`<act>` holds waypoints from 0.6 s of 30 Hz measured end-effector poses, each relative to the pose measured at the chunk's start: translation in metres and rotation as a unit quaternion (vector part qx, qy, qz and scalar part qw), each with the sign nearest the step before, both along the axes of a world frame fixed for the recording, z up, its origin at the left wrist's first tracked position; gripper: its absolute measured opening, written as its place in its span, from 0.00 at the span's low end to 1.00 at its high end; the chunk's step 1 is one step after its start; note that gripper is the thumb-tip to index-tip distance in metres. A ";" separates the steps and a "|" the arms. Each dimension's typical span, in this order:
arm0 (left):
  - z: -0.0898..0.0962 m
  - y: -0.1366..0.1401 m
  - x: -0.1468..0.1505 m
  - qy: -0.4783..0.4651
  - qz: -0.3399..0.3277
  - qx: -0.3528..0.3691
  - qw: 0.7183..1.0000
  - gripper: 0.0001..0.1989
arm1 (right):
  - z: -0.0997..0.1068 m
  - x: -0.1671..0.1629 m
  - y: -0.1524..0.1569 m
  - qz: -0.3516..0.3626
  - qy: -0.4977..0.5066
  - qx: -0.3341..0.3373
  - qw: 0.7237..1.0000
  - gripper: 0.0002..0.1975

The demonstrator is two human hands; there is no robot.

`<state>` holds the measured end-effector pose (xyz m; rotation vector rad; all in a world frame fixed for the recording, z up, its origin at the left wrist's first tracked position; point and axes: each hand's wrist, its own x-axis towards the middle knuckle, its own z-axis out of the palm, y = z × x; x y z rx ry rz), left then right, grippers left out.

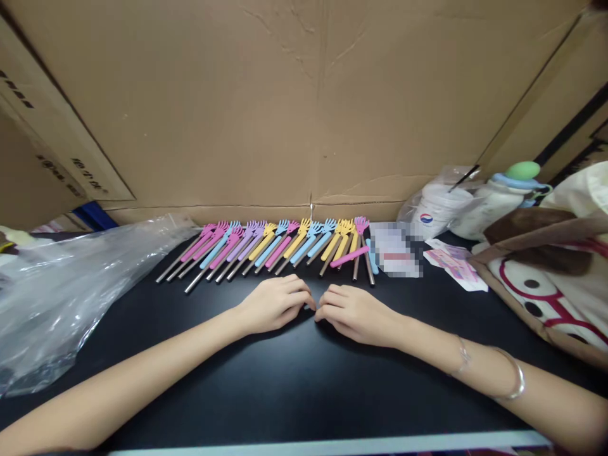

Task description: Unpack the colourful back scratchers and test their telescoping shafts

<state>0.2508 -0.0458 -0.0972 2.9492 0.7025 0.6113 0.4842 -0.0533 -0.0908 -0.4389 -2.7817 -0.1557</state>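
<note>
My left hand (273, 305) rests on the black table (294, 392), its fingers curled inward. Facing it, my right hand (355, 315) lies with fingers bent down as well. The fingertips of the two hands nearly meet; I see nothing held in either, though the palms are hidden. Just beyond them is a row of back scratchers (259, 247) with claw-shaped heads and metal rods, in pink, blue, purple and yellow. At the row's right end, a pink-handled one (350, 256) lies slantwise over others.
A clear plastic bag (90, 291) spreads over the left side. On the right are pink printed cards (453, 263), a bagged white cup (437, 209), a bottle with a green top (503, 196) and a cartoon-patterned fabric bag (546, 278). Cardboard (237, 114) walls the back.
</note>
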 end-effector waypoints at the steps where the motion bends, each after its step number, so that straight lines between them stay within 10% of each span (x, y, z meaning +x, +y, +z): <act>1: 0.000 0.000 0.000 -0.004 0.004 -0.011 1.000 0.13 | 0.001 0.001 -0.001 0.000 0.003 -0.010 1.000 0.13; 18: 0.000 0.000 -0.001 -0.012 0.010 -0.021 1.000 0.13 | 0.002 0.003 -0.001 -0.025 -0.004 -0.065 0.998 0.11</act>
